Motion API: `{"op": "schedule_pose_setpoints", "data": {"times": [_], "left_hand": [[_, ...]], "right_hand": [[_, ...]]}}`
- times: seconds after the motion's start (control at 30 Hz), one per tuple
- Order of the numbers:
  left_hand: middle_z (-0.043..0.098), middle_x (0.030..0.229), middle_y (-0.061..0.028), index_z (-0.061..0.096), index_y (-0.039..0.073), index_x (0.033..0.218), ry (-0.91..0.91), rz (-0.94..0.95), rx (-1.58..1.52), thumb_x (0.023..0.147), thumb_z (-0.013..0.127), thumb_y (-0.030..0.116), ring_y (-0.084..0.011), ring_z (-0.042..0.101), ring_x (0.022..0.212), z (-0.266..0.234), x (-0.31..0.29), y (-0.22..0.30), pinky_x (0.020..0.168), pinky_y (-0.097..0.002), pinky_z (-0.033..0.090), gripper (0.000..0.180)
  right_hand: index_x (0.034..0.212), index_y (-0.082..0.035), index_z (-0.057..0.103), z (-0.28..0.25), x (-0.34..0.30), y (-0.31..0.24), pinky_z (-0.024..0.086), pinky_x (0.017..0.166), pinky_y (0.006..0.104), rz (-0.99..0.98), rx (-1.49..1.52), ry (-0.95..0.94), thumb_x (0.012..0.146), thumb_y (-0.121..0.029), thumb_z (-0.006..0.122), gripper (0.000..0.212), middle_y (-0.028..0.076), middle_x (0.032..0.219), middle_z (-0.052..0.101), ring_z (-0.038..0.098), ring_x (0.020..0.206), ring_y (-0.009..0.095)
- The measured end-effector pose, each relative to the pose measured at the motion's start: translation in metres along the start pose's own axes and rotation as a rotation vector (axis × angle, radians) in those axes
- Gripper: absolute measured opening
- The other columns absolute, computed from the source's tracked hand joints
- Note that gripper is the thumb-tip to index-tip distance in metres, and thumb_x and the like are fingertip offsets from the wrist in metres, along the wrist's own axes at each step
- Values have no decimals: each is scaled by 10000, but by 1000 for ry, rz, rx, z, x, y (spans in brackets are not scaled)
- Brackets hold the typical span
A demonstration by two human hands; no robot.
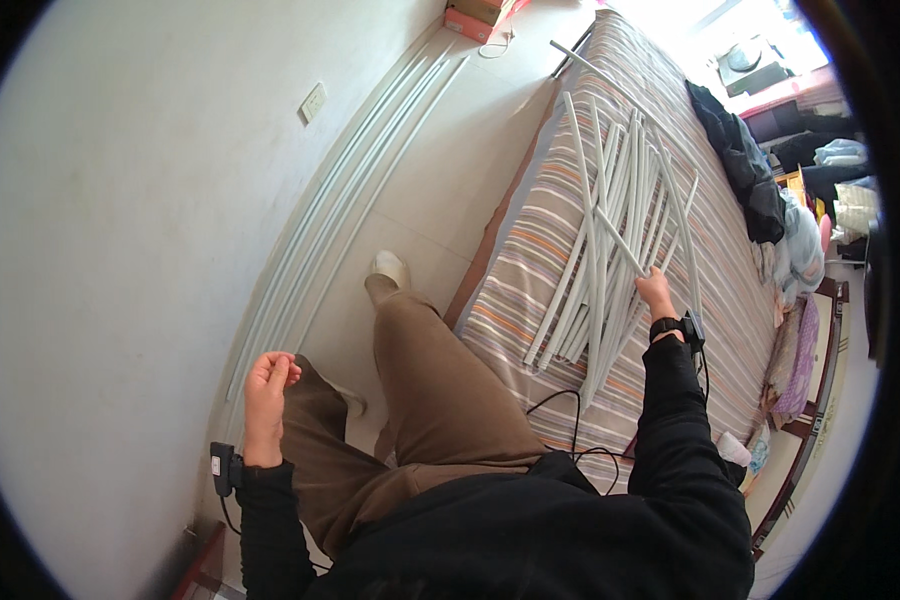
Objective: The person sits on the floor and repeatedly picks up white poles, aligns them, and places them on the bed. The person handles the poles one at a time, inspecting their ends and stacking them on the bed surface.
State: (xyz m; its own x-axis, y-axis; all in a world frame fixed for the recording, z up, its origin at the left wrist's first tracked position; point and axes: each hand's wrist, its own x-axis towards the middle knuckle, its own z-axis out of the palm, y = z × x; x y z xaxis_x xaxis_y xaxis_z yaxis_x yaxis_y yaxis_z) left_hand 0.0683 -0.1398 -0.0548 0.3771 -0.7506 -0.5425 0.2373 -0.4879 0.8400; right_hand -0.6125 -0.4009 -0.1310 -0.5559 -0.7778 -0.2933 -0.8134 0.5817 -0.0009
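Out over the bed to the right, my right hand [655, 292] is wrapped round the near end of a white tube [620, 240]. That tube slants away up and to the left, across a loose pile of similar white tubes [572, 325] lying on the striped bed cover [500, 352]. My left hand [270, 387] is raised near the wall on the left, its fingers curled in against the thumb. Nothing shows in it. Both wrists wear dark straps with small black devices.
Several long pale tubes [315, 240] lie on the floor along the white wall [150, 220]. Dark clothes [740, 160] and bags line the bed's far right side. A black cable [577, 420] loops over the near bed edge. A red box [473, 25] stands at the back.
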Motion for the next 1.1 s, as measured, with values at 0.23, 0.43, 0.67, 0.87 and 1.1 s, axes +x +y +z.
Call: {"op": "schedule_pose_setpoints", "data": {"times": [0.23, 0.43, 0.67, 0.87, 1.1], "left_hand": [[630, 827, -18, 611, 40, 975, 16, -32, -12, 982, 538, 176, -77, 569, 748, -16, 10, -7, 704, -223, 458, 155], [628, 826, -18, 607, 39, 981, 9, -33, -33, 985, 530, 174, -78, 568, 746, -17, 10, -7, 707, -223, 458, 155], [630, 841, -24, 605, 32, 984, -14, -8, -1, 985, 528, 168, -84, 571, 757, -8, 2, 1, 715, -227, 462, 156], [630, 836, -20, 608, 33, 980, -8, -1, -6, 980, 539, 177, -84, 572, 758, -8, -2, 1, 718, -232, 462, 159], [619, 820, -10, 594, 58, 965, 22, 4, 19, 989, 528, 201, -79, 572, 733, -17, -7, -4, 698, -224, 464, 158]], "right_hand": [[1172, -79, 633, 1, -8, -2, 485, 889, 420, -200, -36, 55, 797, -142, 565, 386, 224, 1105, 649, 607, 1068, 382], [1066, -78, 670, -2, -16, -6, 492, 848, 442, -225, -32, 83, 784, -111, 576, 298, 224, 1034, 659, 612, 1020, 395], [1162, -80, 632, -3, -19, 5, 489, 881, 432, -251, -11, 150, 764, -111, 669, 401, 219, 1079, 652, 598, 1060, 390], [1259, -121, 579, -12, -25, -3, 470, 938, 422, -269, -45, 62, 778, -63, 620, 486, 215, 1211, 606, 568, 1141, 374], [1311, -141, 545, -14, -38, -16, 446, 979, 427, -254, -98, 25, 768, -23, 585, 557, 171, 1300, 560, 528, 1207, 346]]}}
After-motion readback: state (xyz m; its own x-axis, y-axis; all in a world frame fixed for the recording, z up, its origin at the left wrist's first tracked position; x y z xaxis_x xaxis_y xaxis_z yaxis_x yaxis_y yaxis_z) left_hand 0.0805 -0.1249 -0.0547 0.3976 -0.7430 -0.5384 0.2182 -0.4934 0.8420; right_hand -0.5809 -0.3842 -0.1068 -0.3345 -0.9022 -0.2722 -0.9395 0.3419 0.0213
